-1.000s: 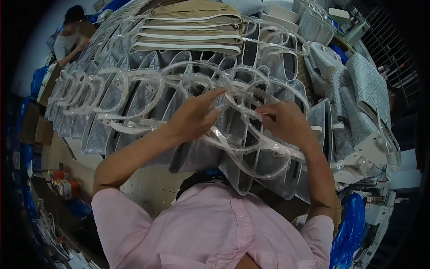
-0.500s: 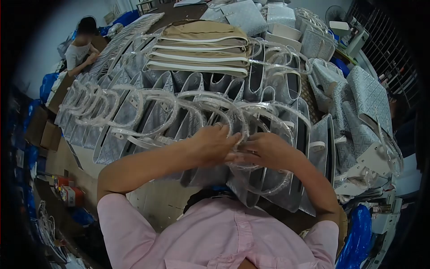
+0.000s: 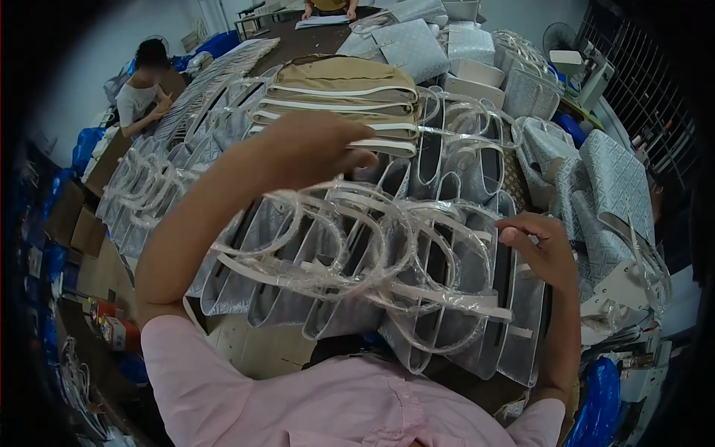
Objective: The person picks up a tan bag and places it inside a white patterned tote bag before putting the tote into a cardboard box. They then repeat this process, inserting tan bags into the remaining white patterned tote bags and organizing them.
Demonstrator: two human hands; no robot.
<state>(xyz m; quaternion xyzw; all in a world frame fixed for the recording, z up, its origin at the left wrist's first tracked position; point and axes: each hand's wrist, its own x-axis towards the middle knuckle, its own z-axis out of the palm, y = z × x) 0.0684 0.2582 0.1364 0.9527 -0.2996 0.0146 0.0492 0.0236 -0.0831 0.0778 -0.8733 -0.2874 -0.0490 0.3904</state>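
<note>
My left hand (image 3: 316, 151) is raised over the row of silver patterned bags, at the near edge of the stacked tan pieces with white trim (image 3: 339, 74). Its index finger and thumb point right with a gap between them, and nothing shows in its grasp. Off to the right, my right hand (image 3: 544, 246) hovers by the plastic-wrapped handles, thumb and index finger slightly apart, apparently holding nothing. Between and below my hands, clear-wrapped white handles (image 3: 357, 279) loop over the silver bags (image 3: 287, 309), which stand side by side with their tops facing up.
More silver bags (image 3: 614, 186) are piled at the right, and others (image 3: 410, 48) at the back. A person (image 3: 141, 97) sits at the left edge of the table. Another person's hands touch papers (image 3: 325, 21) at the far end. Blue plastic (image 3: 596, 406) is at lower right.
Both hands have left the handles at the middle. My left hand has moved up towards the tan stack; my right hand has moved right. Another person now shows at the far end.
</note>
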